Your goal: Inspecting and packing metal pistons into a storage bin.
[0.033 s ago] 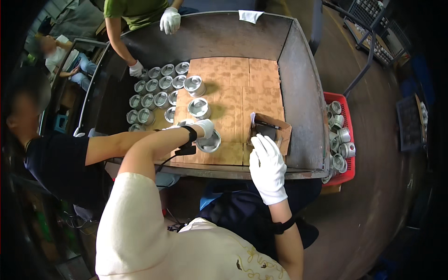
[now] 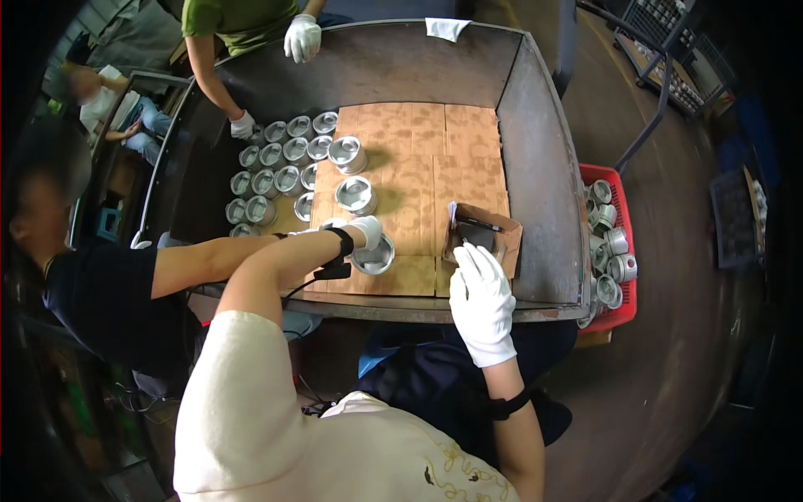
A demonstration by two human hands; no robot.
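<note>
Left hand grips the metal cup on the table. Right hand, fingers loose and empty, rests by the small box (steady that cup first, I'd say).

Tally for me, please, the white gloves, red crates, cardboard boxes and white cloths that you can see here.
White gloves: 4
Red crate: 1
Cardboard box: 1
White cloth: 1
Total: 7
</note>
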